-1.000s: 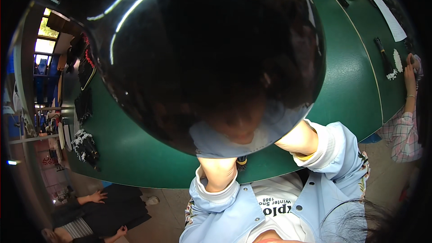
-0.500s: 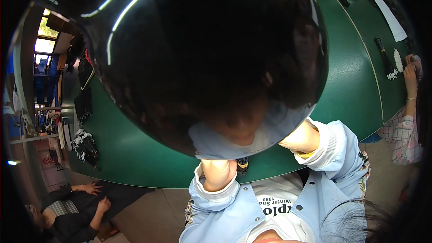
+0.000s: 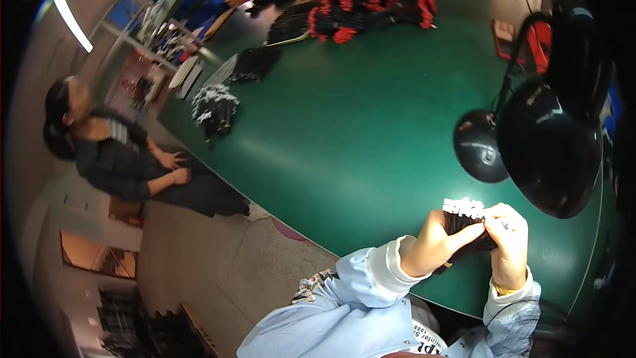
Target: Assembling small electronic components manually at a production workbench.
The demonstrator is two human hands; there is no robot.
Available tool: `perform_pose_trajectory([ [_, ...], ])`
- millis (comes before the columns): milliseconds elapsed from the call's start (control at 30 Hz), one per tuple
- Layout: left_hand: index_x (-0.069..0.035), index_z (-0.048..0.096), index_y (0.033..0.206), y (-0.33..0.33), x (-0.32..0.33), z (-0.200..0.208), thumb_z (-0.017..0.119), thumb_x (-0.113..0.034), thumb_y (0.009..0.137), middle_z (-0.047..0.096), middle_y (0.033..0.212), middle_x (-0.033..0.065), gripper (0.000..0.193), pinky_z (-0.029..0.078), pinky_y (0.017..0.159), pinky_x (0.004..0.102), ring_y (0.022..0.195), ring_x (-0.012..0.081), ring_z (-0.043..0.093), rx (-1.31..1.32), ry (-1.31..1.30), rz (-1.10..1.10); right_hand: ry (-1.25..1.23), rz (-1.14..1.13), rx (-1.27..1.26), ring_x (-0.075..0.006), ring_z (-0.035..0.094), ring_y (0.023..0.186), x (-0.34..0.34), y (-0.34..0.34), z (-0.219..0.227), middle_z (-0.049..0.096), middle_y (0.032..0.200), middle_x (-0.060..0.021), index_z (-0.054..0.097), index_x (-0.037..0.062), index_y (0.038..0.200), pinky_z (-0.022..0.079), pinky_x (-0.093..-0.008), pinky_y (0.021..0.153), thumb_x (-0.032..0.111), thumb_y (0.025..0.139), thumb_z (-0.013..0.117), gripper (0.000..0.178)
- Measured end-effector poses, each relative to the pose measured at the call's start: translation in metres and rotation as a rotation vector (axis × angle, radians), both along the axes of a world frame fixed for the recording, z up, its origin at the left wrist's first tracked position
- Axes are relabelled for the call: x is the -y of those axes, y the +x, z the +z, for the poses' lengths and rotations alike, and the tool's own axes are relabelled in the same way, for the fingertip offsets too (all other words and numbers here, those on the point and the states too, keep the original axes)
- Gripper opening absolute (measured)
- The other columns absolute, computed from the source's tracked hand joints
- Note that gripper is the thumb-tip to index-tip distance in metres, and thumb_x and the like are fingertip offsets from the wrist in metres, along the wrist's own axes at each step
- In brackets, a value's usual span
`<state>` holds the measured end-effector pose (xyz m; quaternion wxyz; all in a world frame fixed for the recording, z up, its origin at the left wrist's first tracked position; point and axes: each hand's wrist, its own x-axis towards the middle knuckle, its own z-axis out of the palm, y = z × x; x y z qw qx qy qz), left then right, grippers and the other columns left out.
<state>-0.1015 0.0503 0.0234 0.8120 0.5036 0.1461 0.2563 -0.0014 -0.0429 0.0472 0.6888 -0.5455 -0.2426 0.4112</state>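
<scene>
A bundle of thin black cables is showing a crowded row of small white end pieces, which are pointing away from the wearer while the black lengths are slanting back toward the body and a little to the left. A narrow yellow band is circling its near end, partly hidden below the left grip, whose thumb is lying across the cables. The right grip is closing around the bundle's right side by the white ends, above the green tabletop.

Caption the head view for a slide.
Left hand and right hand hold white-tipped black cables over a green table.
</scene>
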Motion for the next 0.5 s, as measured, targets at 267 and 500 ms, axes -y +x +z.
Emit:
perform_pose_trajectory([
  [267, 0.000, 0.055, 0.084, 0.0020, 0.0032, 0.0001, 0.058, -0.002, 0.075, 0.055, 0.078, 0.0009, 0.010, 0.040, 0.059, 0.0213, 0.066, 0.0067, 0.050, 0.037, -0.081, 0.045, 0.079, -0.049, -0.064, -0.0074, 0.049, 0.069, -0.0021, -0.0032, 0.0030, 0.052, 0.074, -0.0019, 0.054, 0.0004, 0.077, 0.036, -0.0191, 0.064, 0.003, 0.073, 0.056, 0.005],
  [500, -0.002, 0.053, 0.085, 0.0069, 0.0038, -0.0034, 0.057, -0.003, 0.076, 0.051, 0.077, -0.0009, 0.010, 0.038, 0.057, 0.0203, 0.065, 0.0055, 0.047, 0.040, -0.146, -0.015, 0.119, -0.052, -0.034, -0.0074, 0.048, 0.067, 0.0002, -0.0008, -0.0007, 0.051, 0.072, -0.0013, 0.052, 0.0013, 0.077, 0.036, -0.0195, 0.063, 0.004, 0.075, 0.055, 0.005],
])
